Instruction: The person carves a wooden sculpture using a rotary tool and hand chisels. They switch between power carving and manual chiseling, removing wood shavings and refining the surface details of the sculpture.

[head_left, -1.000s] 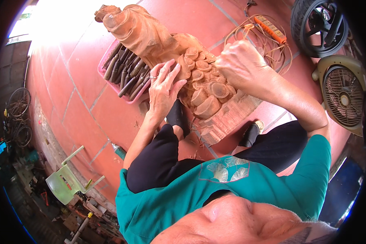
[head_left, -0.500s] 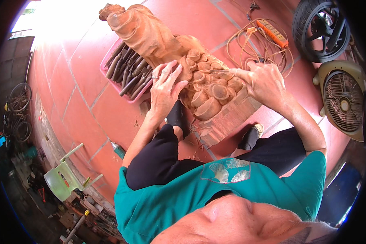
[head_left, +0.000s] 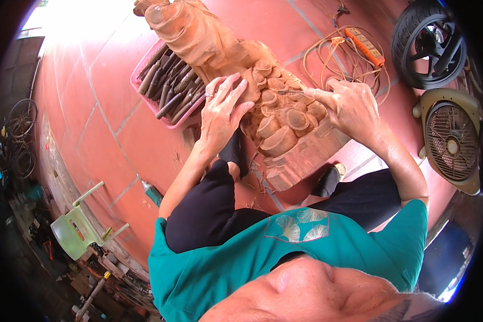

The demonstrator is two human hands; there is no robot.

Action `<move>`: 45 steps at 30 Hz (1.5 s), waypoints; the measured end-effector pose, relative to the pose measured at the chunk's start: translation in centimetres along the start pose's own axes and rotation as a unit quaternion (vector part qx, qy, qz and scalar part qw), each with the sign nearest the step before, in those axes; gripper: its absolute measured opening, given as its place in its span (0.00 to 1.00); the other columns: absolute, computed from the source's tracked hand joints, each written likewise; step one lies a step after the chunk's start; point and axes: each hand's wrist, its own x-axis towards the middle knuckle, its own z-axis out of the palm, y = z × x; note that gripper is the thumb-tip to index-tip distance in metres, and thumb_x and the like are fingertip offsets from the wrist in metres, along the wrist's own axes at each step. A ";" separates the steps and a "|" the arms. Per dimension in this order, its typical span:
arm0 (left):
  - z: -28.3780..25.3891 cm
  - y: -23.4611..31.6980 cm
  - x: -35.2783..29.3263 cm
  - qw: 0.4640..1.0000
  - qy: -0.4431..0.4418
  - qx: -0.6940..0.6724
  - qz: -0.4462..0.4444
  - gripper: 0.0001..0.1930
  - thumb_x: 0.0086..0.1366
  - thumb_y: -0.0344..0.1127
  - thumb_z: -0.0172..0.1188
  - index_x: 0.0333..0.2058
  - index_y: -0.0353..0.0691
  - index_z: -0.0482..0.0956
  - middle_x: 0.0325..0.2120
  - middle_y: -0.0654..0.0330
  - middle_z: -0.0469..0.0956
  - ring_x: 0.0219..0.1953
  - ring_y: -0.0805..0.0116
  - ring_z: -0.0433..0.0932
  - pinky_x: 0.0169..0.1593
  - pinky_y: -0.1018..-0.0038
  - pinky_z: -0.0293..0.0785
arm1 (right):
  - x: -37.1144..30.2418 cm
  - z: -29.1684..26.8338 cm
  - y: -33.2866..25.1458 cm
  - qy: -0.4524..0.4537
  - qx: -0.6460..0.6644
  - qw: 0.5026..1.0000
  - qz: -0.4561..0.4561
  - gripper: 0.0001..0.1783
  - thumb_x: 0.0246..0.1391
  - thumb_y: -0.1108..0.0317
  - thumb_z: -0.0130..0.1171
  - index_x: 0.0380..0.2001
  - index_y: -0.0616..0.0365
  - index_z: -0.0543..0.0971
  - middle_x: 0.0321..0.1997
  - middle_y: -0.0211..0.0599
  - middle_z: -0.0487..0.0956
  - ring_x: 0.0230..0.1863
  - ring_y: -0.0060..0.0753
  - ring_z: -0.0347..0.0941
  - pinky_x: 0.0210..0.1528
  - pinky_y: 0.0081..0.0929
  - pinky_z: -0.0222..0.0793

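Note:
A reddish-brown wooden carving [head_left: 212, 40] leans between my legs, its draped figure at the far end and rounded, coin-like lumps nearer me on a layered base. My left hand [head_left: 222, 110] lies on the edge of the lumps with its fingers spread, and a ring shows on one finger. On the right side of the carving, my right hand [head_left: 354, 107] is closed, its index finger stretched toward the lumps. A thin dark blade of a carving chisel [head_left: 296, 92] sticks out ahead of that finger; the rest of it is hidden in the hand.
Beyond my left hand a pink basket [head_left: 139, 86] holds several wooden-handled tools [head_left: 174, 86]. An orange power strip [head_left: 365, 47] with tangled cords lies at the far right, near a black wheel [head_left: 429, 45] and a fan [head_left: 452, 142]. A green chair [head_left: 78, 233] stands at left.
The whole view has shifted slightly. Both hands keep nearly the same places on the carving, with the right hand's chisel still against the lumps.

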 end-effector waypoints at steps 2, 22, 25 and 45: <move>0.1 -0.1 0.0 1.000 0.003 0.014 0.010 0.23 0.56 0.38 0.69 0.50 0.37 0.80 0.54 0.57 0.75 0.56 0.52 0.70 0.57 0.62 0.69 | 0.1 0.3 -0.1 0.024 -0.012 1.000 0.003 0.20 0.51 0.69 0.58 0.48 0.41 0.83 0.25 0.36 0.71 0.29 0.38 0.76 0.28 0.36 0.70; 0.0 -0.1 0.1 1.000 0.003 0.006 0.003 0.24 0.56 0.39 0.68 0.51 0.37 0.80 0.54 0.56 0.76 0.56 0.52 0.70 0.57 0.62 0.70 | 1.4 0.0 -3.6 -0.012 -0.123 0.992 -0.022 0.12 0.46 0.71 0.57 0.37 0.61 0.77 0.27 0.45 0.78 0.30 0.39 0.80 0.28 0.32 0.74; 0.1 -0.1 0.2 1.000 0.005 0.008 0.006 0.24 0.56 0.39 0.68 0.51 0.38 0.80 0.54 0.56 0.76 0.55 0.52 0.70 0.57 0.62 0.70 | 2.2 0.6 -3.8 -0.005 -0.132 0.991 -0.022 0.12 0.45 0.71 0.58 0.36 0.62 0.77 0.26 0.45 0.78 0.29 0.39 0.80 0.28 0.32 0.74; -0.1 0.0 0.0 1.000 0.009 0.009 0.001 0.24 0.56 0.39 0.69 0.51 0.37 0.80 0.54 0.56 0.76 0.56 0.53 0.71 0.56 0.62 0.71 | 2.8 0.5 -4.1 -0.005 -0.157 0.987 -0.021 0.12 0.43 0.69 0.61 0.33 0.62 0.78 0.29 0.45 0.79 0.32 0.39 0.80 0.30 0.30 0.74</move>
